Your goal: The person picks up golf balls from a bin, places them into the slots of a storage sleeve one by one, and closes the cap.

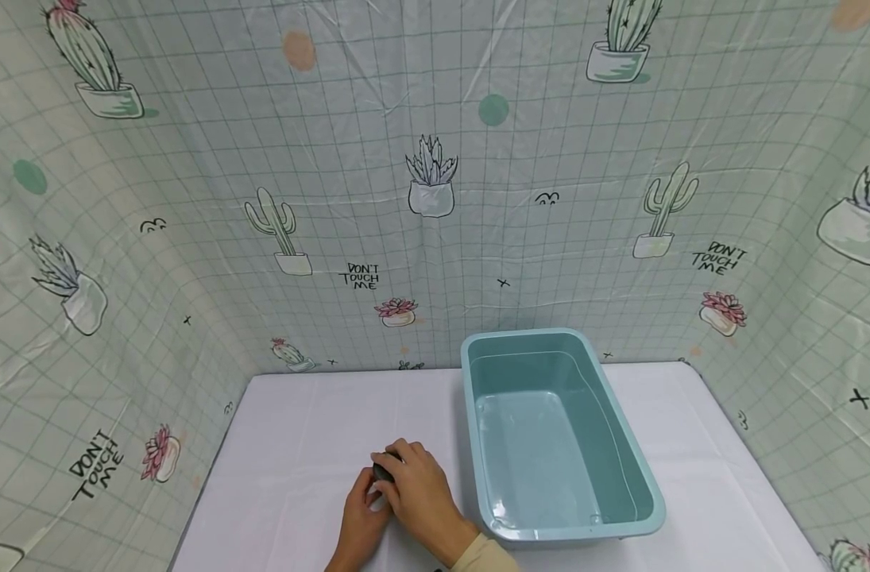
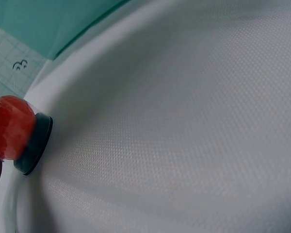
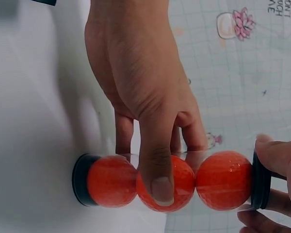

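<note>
A clear tube (image 3: 190,156) stands upright close over the white tablecloth, with three orange-red, dimpled balls (image 3: 224,180) stacked inside. Its lower end has a dark base (image 3: 79,180), also visible at the left edge of the left wrist view beside the lowest ball (image 2: 10,127). My left hand (image 1: 363,518) grips the tube around its middle, thumb across the central ball. On the upper end, my right hand (image 1: 426,491) pinches the dark cap (image 3: 262,187) between thumb and fingers. From the head, the hands hide most of the tube.
Right of my hands, a light blue plastic basin (image 1: 479,445) sits on the white-covered table (image 1: 291,445). Behind and along both sides hangs a gridded curtain (image 1: 349,159) printed with cacti.
</note>
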A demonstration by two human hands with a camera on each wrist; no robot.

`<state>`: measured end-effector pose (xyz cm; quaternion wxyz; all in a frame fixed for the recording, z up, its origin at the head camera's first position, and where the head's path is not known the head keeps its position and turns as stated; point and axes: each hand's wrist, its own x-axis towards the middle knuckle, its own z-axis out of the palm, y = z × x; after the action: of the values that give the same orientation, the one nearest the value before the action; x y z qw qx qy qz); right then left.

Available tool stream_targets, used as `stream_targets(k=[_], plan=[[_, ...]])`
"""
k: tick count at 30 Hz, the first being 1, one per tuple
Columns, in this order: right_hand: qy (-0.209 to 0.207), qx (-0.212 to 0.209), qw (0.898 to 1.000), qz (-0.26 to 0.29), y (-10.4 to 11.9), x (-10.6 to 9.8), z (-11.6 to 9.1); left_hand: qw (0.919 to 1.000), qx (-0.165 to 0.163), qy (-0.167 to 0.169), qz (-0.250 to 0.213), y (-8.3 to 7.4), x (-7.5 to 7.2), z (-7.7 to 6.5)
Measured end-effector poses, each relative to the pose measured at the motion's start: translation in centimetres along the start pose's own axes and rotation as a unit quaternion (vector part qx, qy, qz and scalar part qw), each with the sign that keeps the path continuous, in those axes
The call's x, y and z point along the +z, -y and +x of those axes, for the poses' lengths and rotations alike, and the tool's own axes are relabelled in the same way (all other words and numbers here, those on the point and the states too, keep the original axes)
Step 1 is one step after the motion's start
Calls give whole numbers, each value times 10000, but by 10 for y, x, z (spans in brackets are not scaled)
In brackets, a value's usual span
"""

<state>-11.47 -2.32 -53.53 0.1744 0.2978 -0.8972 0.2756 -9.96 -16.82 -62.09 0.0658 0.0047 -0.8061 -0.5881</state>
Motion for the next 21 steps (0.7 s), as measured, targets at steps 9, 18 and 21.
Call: stream_targets(k=[9, 18, 21], plan=[[249, -80, 9982, -539, 0, 4, 1, 10000, 27, -8, -21, 1, 0, 0], [515, -179, 9947, -875, 2, 3, 2, 10000, 60, -18, -26, 0, 0, 0], [567, -190, 9940, -915, 2, 3, 2, 10000, 62, -17, -29, 0, 0, 0]])
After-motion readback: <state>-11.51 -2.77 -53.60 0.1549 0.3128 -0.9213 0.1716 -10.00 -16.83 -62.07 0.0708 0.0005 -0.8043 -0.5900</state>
